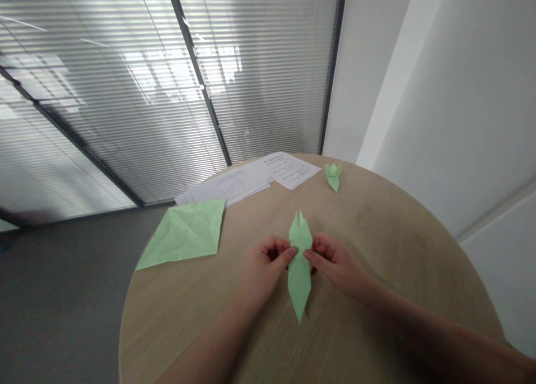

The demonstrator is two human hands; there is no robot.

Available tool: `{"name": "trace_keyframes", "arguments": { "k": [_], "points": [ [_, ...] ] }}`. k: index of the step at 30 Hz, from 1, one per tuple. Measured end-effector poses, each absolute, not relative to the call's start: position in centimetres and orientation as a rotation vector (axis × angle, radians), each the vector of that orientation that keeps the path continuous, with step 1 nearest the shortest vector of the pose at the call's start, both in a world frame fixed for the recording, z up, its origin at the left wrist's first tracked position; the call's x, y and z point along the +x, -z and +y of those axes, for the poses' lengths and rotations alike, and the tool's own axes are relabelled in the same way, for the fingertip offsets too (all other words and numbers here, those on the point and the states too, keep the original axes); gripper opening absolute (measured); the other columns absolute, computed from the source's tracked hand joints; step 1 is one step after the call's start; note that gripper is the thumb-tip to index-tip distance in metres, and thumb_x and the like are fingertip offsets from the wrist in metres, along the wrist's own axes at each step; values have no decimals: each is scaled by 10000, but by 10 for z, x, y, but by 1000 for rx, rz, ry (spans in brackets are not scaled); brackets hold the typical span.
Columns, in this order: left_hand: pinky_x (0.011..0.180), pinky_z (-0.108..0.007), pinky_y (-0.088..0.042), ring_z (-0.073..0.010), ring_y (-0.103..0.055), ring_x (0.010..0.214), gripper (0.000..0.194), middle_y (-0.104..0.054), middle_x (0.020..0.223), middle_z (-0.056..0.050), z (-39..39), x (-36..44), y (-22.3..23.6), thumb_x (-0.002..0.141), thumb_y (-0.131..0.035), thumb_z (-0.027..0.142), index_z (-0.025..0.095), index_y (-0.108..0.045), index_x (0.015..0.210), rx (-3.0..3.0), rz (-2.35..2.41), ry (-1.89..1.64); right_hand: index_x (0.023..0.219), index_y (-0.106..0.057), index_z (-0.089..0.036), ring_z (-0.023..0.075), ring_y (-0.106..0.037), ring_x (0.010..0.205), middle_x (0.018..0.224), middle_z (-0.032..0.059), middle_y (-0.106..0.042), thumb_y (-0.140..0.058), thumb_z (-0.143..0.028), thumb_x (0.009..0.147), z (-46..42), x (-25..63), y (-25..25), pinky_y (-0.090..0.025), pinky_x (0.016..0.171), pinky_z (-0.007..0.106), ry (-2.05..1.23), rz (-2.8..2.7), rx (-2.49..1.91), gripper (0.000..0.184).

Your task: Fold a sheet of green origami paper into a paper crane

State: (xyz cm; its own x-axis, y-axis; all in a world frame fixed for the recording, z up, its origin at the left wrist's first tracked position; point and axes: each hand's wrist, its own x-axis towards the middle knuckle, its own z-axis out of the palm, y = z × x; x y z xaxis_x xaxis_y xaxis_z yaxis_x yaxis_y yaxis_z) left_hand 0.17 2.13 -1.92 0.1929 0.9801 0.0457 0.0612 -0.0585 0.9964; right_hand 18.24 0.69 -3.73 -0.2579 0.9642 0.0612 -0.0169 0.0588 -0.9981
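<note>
A folded green paper [299, 283], long and narrow with a pointed near end and two split tips at the far end, is held between both hands just over the table. My left hand [270, 261] pinches its left edge near the middle, thumb on top. On the opposite edge, my right hand [335, 261] pinches it the same way, its thumb lying on the paper. The fingers beneath the paper are partly hidden.
A creased green sheet [188, 230] lies at the left edge of the round wooden table [377, 317]. White printed sheets [288, 169] overlap at the back. A small green origami figure [333, 176] sits at the back right, near the white wall [460, 94].
</note>
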Motion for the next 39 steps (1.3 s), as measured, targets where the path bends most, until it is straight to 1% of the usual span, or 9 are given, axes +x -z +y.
{"name": "trace_keyframes", "arguments": {
  "k": [3, 8, 11, 16, 19, 22, 25, 31, 39],
  "points": [
    [533, -212, -428, -105, -541, 554, 250, -589, 616, 36, 22, 3, 24, 745, -763, 331, 159, -602, 827, 1367, 1051, -1143, 852, -487, -184, 102, -566, 585, 658, -30, -567, -660, -488, 841, 7, 181, 38, -470, 561, 228, -1352, -1400, -1047, 350],
    [559, -240, -462, -134, -578, 583, 432, -622, 646, 20, 23, 3, 24, 759, -760, 392, 144, -622, 1086, 1304, 989, -1100, 893, -373, -220, 125, -589, 574, 652, -46, -598, -639, -487, 835, 6, 177, 37, -482, 561, 249, -1391, -1373, -1018, 381],
    [593, -258, -475, -142, -594, 611, 383, -651, 689, -23, 24, 2, 23, 781, -728, 460, 120, -685, 953, 1264, 961, -983, 998, -381, -230, 138, -597, 585, 671, -39, -616, -640, -472, 829, 5, 177, 36, -501, 579, 272, -1371, -1360, -1042, 392],
    [565, -247, -444, -131, -558, 574, 354, -624, 629, -23, 22, 1, 21, 785, -707, 470, 120, -680, 738, 1283, 1069, -945, 1281, -401, -232, 151, -615, 610, 694, -19, -617, -653, -474, 820, 5, 178, 33, -512, 591, 280, -1438, -1342, -1056, 578],
    [529, -225, -398, -109, -507, 545, 348, -574, 589, 4, 20, 1, 21, 779, -711, 459, 127, -656, 692, 1325, 1112, -959, 999, -558, -171, 141, -622, 653, 760, 21, -621, -631, -543, 827, 7, 179, 32, -518, 602, 264, -1497, -1402, -1064, 417],
    [535, -220, -394, -108, -504, 563, 335, -585, 620, 3, 18, 1, 19, 790, -705, 456, 127, -672, 742, 1370, 1107, -978, 793, -555, -150, 128, -603, 662, 745, 25, -592, -622, -579, 830, 7, 180, 32, -520, 617, 252, -1500, -1433, -1076, 435],
    [573, -234, -424, -126, -540, 611, 338, -633, 688, -21, 19, 0, 17, 799, -699, 463, 125, -695, 806, 1391, 1071, -992, 774, -566, -144, 111, -566, 635, 694, 11, -561, -627, -566, 839, 5, 179, 31, -488, 601, 229, -1496, -1487, -1069, 431],
    [552, -242, -402, -129, -515, 576, 376, -580, 598, -15, 19, -4, 13, 812, -676, 475, 122, -669, 683, 1423, 1110, -994, 806, -585, -132, 108, -550, 626, 692, 14, -566, -636, -559, 838, 1, 177, 30, -451, 596, 220, -1543, -1561, -1043, 431],
    [556, -230, -395, -129, -520, 628, 383, -583, 681, -25, 11, -2, 5, 912, -589, 421, 137, -673, 668, 1622, 1042, -1094, 666, -486, -143, 79, -429, 585, 615, -16, -455, -617, -551, 853, -3, 180, 25, -339, 546, 200, -1498, -1650, -1061, 467]
  ]
}}
